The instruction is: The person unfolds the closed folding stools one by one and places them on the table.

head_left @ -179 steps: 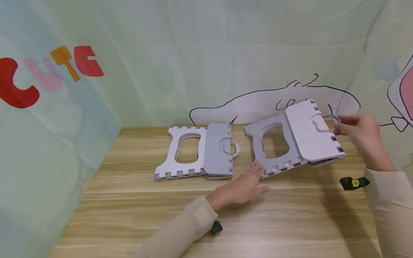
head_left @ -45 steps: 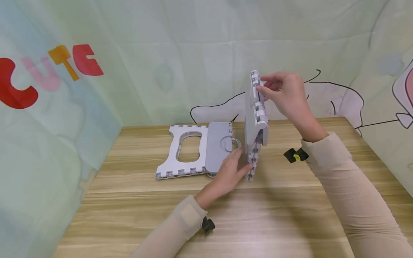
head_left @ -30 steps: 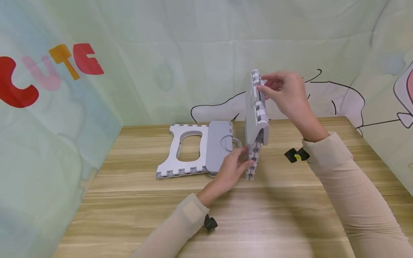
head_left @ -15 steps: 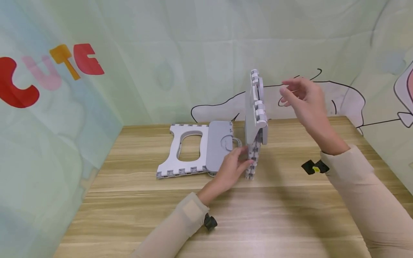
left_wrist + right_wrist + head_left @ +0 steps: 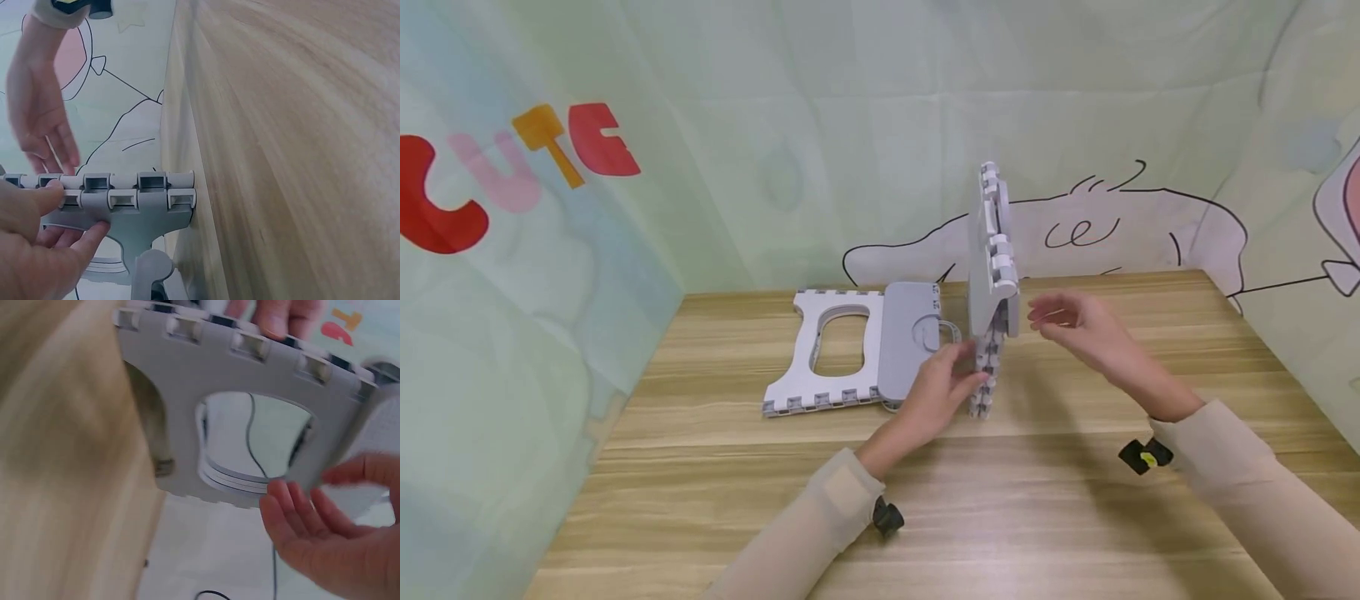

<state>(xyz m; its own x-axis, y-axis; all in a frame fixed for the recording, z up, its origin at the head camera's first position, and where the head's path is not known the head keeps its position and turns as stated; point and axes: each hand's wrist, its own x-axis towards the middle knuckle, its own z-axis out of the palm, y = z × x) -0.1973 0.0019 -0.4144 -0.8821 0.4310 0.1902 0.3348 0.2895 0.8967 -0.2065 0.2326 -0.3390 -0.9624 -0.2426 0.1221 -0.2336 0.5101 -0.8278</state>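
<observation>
A folded grey and white folding stool (image 5: 992,250) stands upright on its leg end on the table, edge toward the head camera. My left hand (image 5: 936,387) grips its lower near edge, thumb on one side and fingers on the other; the left wrist view shows the pinch on the hinged edge (image 5: 137,199). To the right of the stool my right hand (image 5: 1078,329) hovers apart from it, fingers loosely bent and holding nothing. In the right wrist view this hand (image 5: 337,531) is before the stool's leg panel (image 5: 175,406) with its opening. Behind my left hand lies a second folded stool (image 5: 805,383), flat.
The wood-grain table (image 5: 700,508) runs back to a printed cloth backdrop (image 5: 820,150) with coloured letters at the left. A black device (image 5: 1146,457) is strapped at my right wrist, and another black device (image 5: 887,517) at my left.
The stool at the right was tilted up by its handle, then swung upright. My right hand has let go of its top, drawn right and come down beside it; my left hand keeps its grip.
</observation>
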